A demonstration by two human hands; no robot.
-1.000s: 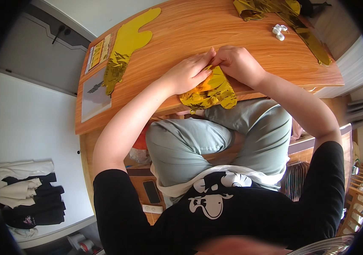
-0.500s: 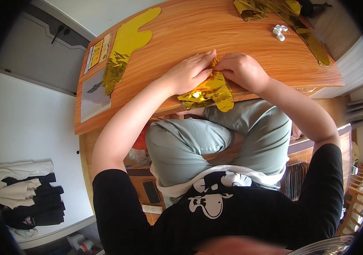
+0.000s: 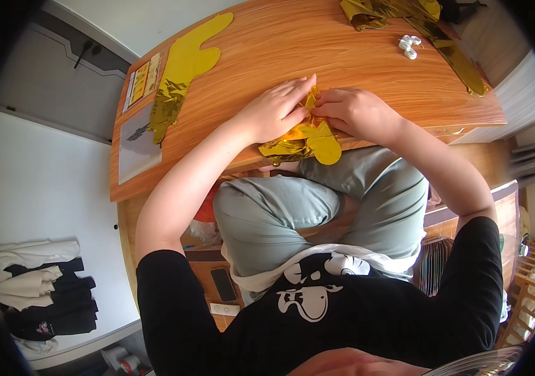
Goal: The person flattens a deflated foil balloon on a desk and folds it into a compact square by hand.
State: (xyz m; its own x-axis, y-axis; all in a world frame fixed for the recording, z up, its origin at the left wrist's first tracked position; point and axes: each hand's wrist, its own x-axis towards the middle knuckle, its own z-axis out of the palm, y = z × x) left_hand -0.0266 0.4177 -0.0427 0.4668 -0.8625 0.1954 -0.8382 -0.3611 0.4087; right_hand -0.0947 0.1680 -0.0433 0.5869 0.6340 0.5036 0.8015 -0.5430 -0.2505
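A crinkled gold foil balloon [image 3: 305, 143], uninflated, lies at the front edge of the wooden desk, its rounded end hanging over the edge. My left hand [image 3: 277, 111] rests flat across its upper left part, fingers stretched out together and pointing away from me. From the other side, my right hand [image 3: 358, 113] is closed, thumb and fingertips pinching the foil near its narrow upper end. The part of the balloon beneath both hands is hidden.
Another flat gold foil balloon [image 3: 183, 69] lies at the desk's left, beside a printed card [image 3: 143, 80] and a pale sheet [image 3: 136, 156]. More gold foil [image 3: 448, 50] lies at the far right, near small white rolls [image 3: 409, 46]. A drawer handle [image 3: 451, 131] shows on the desk front.
My right hand's fingers have shifted their pinch on the foil, and the balloon's lower part has twisted slightly. My left hand stays nearly in place.
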